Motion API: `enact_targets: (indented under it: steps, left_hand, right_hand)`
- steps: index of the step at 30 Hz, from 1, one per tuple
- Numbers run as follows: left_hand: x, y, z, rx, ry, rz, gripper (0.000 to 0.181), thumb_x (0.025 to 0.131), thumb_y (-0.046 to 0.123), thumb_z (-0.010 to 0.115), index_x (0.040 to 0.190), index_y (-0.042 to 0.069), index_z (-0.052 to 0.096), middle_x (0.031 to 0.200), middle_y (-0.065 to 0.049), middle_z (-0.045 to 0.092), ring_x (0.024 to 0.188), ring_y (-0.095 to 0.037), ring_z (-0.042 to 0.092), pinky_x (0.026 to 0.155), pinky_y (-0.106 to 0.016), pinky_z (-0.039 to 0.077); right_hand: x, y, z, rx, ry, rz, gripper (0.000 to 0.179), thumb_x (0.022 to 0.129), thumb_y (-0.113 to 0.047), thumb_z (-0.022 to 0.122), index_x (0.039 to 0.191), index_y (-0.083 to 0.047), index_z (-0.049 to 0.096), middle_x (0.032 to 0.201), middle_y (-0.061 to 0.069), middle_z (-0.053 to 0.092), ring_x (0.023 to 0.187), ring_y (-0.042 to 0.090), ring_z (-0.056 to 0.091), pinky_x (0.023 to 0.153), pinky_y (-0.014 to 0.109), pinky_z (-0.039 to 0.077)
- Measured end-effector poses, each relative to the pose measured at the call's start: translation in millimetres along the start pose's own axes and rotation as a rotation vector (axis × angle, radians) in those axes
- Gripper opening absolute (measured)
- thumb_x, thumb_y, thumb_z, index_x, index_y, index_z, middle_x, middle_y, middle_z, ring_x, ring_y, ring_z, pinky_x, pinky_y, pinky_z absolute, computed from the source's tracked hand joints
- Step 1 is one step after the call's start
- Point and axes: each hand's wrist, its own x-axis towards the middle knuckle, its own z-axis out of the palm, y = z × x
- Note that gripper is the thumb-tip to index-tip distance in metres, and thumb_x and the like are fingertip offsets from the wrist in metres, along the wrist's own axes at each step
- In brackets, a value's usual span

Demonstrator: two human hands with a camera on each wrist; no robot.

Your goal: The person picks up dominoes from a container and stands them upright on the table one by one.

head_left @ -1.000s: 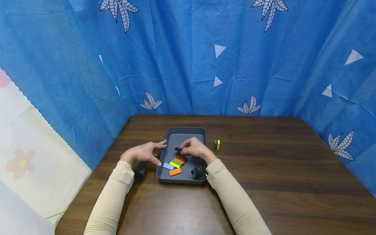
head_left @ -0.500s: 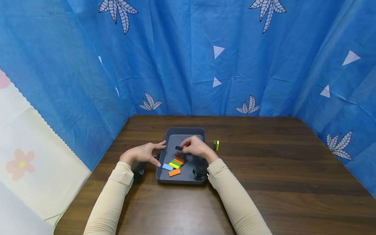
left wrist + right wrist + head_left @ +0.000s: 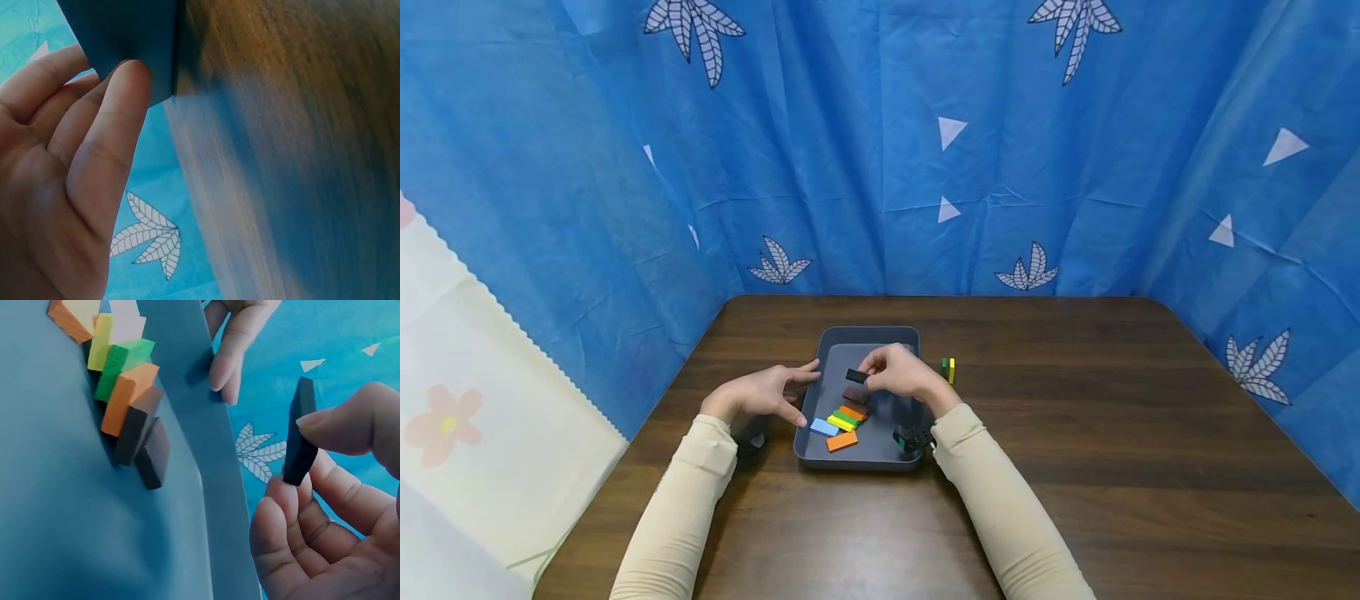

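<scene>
My right hand pinches a black domino block between thumb and fingers, raised above the grey tray. Below it, a run of leaning blocks lies in the tray: dark brown, orange, green and yellow. A light blue block and another orange block lie at the near end. The right wrist view shows two dark blocks at the run's end. My left hand is at the tray's left side, fingers spread, its thumb against the outer wall.
Right of the tray, a green block and a yellow block stand on the brown wooden table. A black wrist device hangs over the tray's near right corner. Blue curtains surround the table's back.
My right hand has lifted the black block slightly, away from the dark brown blocks. My left hand keeps its place at the tray's side. The whole view has shifted a little.
</scene>
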Motion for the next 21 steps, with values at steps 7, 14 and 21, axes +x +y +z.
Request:
enact_targets:
  steps: [7,14,21]
  left_hand:
    - [0.5,-3.8,0.1,0.003,-0.005,0.018,0.092,0.083,0.018,0.083,0.156,0.0,0.029,0.169,-0.016,0.01,0.141,-0.047,0.041,0.108,-0.049,0.047]
    - [2.4,-4.0,-0.2,0.007,-0.005,0.014,0.093,0.082,0.02,0.083,0.156,0.001,0.029,0.169,-0.016,0.01,0.141,-0.048,0.041,0.107,-0.049,0.048]
    - [2.8,-5.7,-1.5,-0.009,-0.003,0.01,0.093,0.082,0.018,0.083,0.156,0.002,0.031,0.169,-0.015,0.01,0.141,-0.048,0.04,0.107,-0.05,0.048]
  right_hand:
    - [-3.2,1,-3,0.008,0.02,-0.038,0.017,0.088,0.0,0.065,0.104,0.0,0.071,0.093,0.009,0.066,0.08,0.016,0.057,0.072,0.024,0.052]
    - [-10.0,1,-9,0.038,0.068,-0.044,0.026,0.087,0.0,0.065,0.114,0.002,0.067,0.097,0.011,0.064,0.084,0.018,0.057,0.074,0.024,0.053]
    - [-27.6,-1,-26,0.069,0.151,-0.063,0.025,0.087,0.0,0.067,0.112,0.005,0.069,0.097,0.015,0.067,0.082,0.018,0.058,0.071,0.025,0.053]
